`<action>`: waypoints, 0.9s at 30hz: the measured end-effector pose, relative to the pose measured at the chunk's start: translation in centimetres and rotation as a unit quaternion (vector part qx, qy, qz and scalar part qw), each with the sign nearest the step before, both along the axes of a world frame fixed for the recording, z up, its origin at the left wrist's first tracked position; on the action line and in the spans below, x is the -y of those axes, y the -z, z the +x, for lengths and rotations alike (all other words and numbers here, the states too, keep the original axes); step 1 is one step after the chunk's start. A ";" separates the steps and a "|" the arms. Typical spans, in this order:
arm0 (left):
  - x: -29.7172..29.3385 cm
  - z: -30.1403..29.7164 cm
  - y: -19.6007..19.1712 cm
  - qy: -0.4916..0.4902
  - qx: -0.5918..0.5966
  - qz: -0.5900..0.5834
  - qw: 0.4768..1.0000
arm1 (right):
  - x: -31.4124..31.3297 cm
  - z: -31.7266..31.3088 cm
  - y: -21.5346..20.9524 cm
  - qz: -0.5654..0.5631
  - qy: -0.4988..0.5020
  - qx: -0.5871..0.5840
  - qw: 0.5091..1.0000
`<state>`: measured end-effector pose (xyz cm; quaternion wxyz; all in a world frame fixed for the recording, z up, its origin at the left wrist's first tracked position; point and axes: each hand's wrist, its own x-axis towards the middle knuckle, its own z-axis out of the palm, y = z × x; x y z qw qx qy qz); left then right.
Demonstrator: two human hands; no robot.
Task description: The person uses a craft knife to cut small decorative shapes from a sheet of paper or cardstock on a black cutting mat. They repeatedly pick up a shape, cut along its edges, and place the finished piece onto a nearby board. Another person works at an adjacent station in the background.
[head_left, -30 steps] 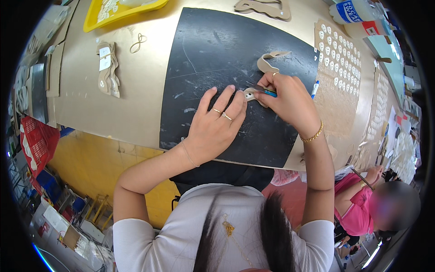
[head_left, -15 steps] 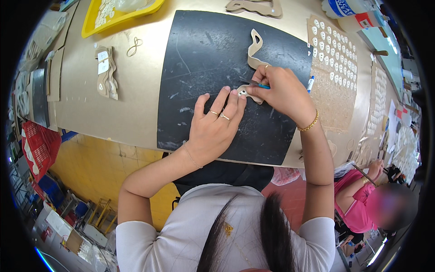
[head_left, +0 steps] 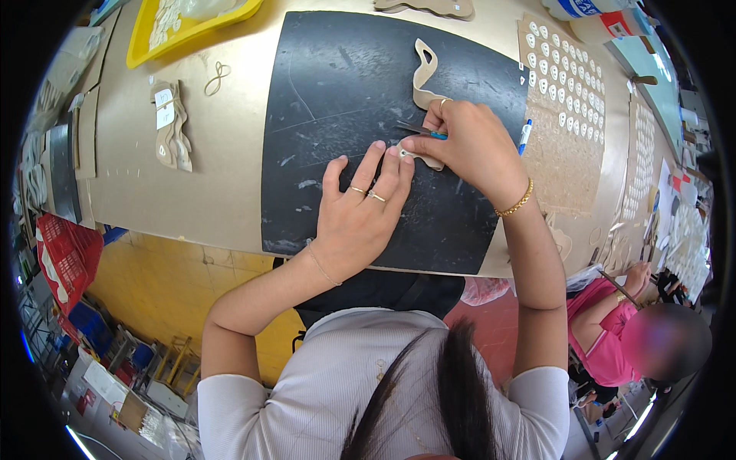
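Presently, the left hand (head_left: 360, 222) lies flat on a black mat (head_left: 337, 100), scuffed and scored, which covers the middle of the brown board surface (head_left: 230, 176). Its fingers are spread and hold nothing; the fingertips (head_left: 395, 153) press a small pale cut-out (head_left: 423, 157) against the mat. The right hand (head_left: 471, 142) is closed around a thin knife (head_left: 420, 130) with a blue handle, its dark blade lying just above the cut-out. A curved tan cardboard strip (head_left: 423, 73), with a loop at its top, runs from under the right hand up the mat.

To the right lies a cork-like sheet (head_left: 560, 146) bearing rows of small white ovals (head_left: 563, 73); a blue pen (head_left: 524, 136) lies between it and the mat. A yellow tray (head_left: 146, 47) sits at upper left, a tan shaped piece (head_left: 172, 126) below it. Another person in pink (head_left: 606, 345) sits at lower right.

Compared with half a second ago, the left hand has flattened and moved closer to the cut-out, and the right hand has shifted slightly lower over it.
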<state>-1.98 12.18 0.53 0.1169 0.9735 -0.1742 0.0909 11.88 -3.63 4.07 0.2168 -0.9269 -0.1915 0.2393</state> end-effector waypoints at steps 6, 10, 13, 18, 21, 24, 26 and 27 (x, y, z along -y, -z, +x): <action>-0.1 0.2 0.0 0.005 0.003 0.004 1.000 | -0.2 -0.8 -1.0 0.014 0.034 0.027 0.999; -0.5 0.3 -0.2 0.016 0.008 -0.007 1.000 | 2.4 -1.3 -1.5 0.145 0.131 0.068 0.978; -0.5 0.5 -0.1 0.008 0.009 -0.042 0.999 | 4.2 -1.2 -1.4 0.180 0.179 0.111 0.961; -0.1 1.2 0.2 -0.019 0.017 -0.086 0.996 | 4.3 -1.0 -0.4 0.170 0.138 0.139 0.966; -0.1 1.2 0.0 -0.025 0.004 -0.091 0.996 | 3.1 -1.6 -0.7 0.178 0.132 0.149 0.964; -0.3 1.1 0.1 -0.017 -0.002 -0.083 0.996 | 2.3 -3.7 -1.4 0.163 0.119 0.140 0.969; -0.3 1.1 0.1 -0.011 0.003 -0.061 0.998 | 1.7 -4.8 -0.2 0.149 0.109 0.146 0.972; -0.3 1.1 0.1 -0.008 0.008 -0.046 0.999 | 1.5 -5.0 0.2 0.147 0.124 0.130 0.973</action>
